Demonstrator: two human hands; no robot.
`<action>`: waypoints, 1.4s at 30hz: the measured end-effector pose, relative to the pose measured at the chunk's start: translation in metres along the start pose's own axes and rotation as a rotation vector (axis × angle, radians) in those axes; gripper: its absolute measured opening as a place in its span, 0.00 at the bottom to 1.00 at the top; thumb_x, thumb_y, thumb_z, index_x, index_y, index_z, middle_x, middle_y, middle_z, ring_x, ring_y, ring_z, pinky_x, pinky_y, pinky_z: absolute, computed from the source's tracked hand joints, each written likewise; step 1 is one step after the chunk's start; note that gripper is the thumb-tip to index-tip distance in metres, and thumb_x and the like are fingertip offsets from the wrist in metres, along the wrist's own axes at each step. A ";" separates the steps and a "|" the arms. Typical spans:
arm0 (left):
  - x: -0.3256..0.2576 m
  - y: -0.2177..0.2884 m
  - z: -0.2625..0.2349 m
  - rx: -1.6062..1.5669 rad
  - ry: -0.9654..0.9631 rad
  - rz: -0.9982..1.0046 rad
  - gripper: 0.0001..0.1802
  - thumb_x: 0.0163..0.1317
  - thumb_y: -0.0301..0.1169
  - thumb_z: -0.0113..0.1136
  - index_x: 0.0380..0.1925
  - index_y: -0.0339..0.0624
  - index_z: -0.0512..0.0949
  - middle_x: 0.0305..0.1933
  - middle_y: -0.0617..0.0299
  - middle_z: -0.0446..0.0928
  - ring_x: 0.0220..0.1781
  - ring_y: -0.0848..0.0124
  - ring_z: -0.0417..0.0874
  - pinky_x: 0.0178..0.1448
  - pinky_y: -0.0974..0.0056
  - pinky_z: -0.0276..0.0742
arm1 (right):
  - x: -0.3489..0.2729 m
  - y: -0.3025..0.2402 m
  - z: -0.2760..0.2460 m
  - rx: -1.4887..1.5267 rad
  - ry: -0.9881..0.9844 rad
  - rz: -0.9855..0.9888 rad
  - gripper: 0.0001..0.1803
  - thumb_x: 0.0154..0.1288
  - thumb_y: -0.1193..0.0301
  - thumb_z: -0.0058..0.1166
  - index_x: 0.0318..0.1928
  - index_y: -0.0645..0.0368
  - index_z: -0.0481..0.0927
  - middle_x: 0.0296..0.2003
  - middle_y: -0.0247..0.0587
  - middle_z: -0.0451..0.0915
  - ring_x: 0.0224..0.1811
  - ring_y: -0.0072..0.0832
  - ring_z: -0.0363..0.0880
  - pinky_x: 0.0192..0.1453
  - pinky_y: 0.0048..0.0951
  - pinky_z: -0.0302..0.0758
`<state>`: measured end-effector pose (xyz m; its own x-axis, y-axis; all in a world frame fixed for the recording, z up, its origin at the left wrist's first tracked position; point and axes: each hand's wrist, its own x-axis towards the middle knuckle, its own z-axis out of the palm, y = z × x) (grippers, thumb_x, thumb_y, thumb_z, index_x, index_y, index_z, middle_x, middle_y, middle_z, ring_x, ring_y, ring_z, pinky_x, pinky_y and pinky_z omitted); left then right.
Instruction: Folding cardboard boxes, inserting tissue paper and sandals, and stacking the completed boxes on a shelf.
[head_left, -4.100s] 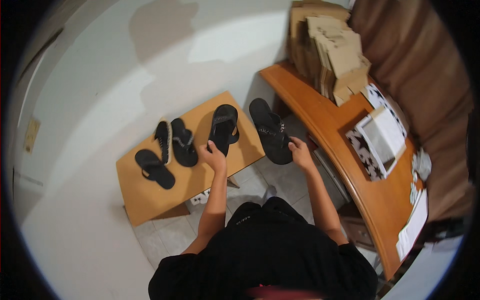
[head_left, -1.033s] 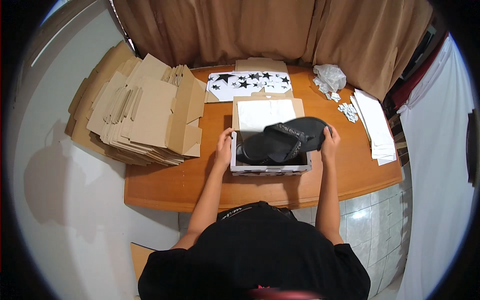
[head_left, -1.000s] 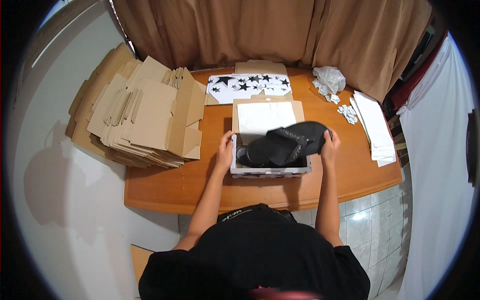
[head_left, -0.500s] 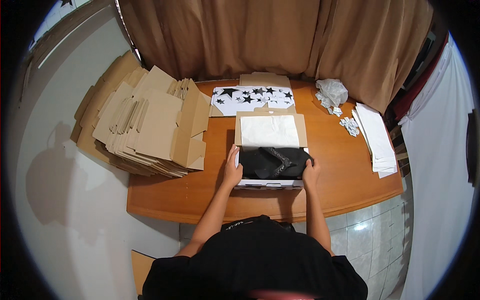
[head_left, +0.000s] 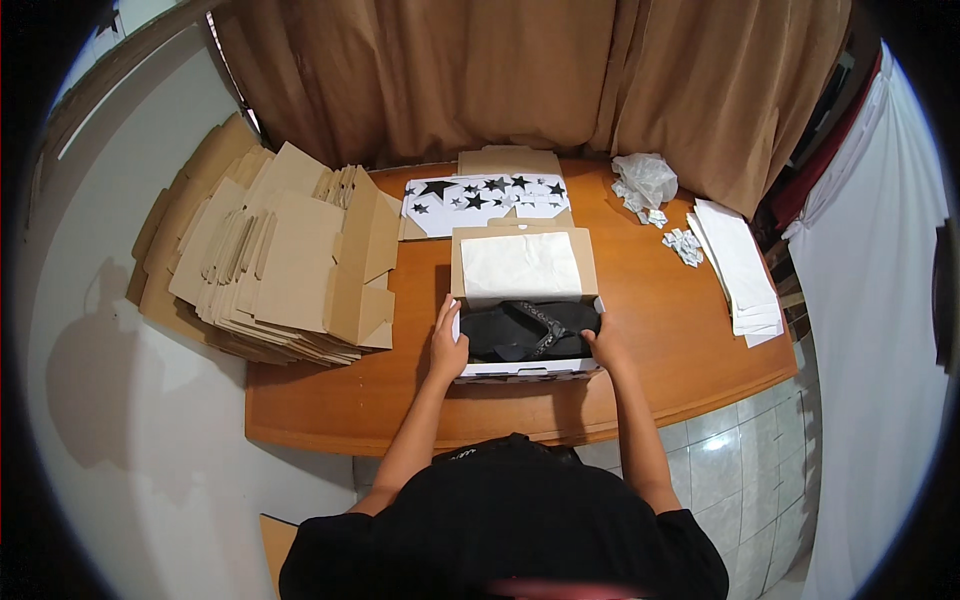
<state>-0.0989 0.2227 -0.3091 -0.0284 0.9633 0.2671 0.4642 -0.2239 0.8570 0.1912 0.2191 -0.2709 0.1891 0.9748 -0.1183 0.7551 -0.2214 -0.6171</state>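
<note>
A cardboard shoe box (head_left: 530, 371) with a white, dark-patterned outside stands on the table in front of me. Its lid is flipped back on the far side, with a sheet of white paper (head_left: 522, 266) lying against it. Inside rests a black flip-flop (head_left: 487, 328) with a dark, patterned strap; whether another lies beneath is hidden. My left hand (head_left: 448, 342) is closed on the box's left wall, fingers along the outside. My right hand (head_left: 610, 347) wraps the right wall, its thumb reaching over the edge to the end of the flip-flop.
A tall stack of flattened brown cardboard boxes (head_left: 290, 260) fills the table's left side. Behind the box lies a star-printed white box blank (head_left: 485, 200). At the right are a clear plastic bag (head_left: 645, 182), small white packets (head_left: 683, 247) and white paper sheets (head_left: 738, 270).
My right thumb has come further inward over the box's right edge, onto the flip-flop. My left hand stays on the left wall. The whole view has shifted slightly.
</note>
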 end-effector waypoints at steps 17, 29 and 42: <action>-0.001 0.000 0.003 -0.071 -0.012 -0.018 0.32 0.47 0.12 0.43 0.57 0.37 0.63 0.68 0.52 0.54 0.70 0.57 0.54 0.70 0.60 0.49 | 0.023 0.004 -0.005 -0.546 -0.122 -0.125 0.27 0.43 0.50 0.65 0.25 0.66 0.80 0.27 0.56 0.79 0.32 0.48 0.79 0.36 0.40 0.76; 0.001 0.000 0.000 -0.063 -0.029 -0.042 0.32 0.48 0.12 0.44 0.58 0.38 0.62 0.69 0.54 0.53 0.70 0.58 0.53 0.70 0.60 0.49 | 0.040 0.019 -0.007 -0.508 -0.234 -0.322 0.10 0.50 0.70 0.59 0.24 0.67 0.80 0.26 0.58 0.78 0.33 0.47 0.79 0.38 0.41 0.76; 0.002 -0.001 -0.001 -0.078 -0.030 -0.042 0.30 0.49 0.13 0.45 0.57 0.38 0.64 0.69 0.54 0.53 0.70 0.58 0.53 0.70 0.60 0.50 | 0.039 -0.013 0.006 0.078 0.000 -0.455 0.08 0.53 0.71 0.55 0.34 0.60 0.80 0.31 0.50 0.77 0.32 0.43 0.78 0.38 0.37 0.74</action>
<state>-0.1006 0.2241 -0.3087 -0.0191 0.9757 0.2181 0.3925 -0.1933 0.8992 0.1850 0.2600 -0.2726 -0.1510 0.9724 0.1781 0.7117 0.2320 -0.6630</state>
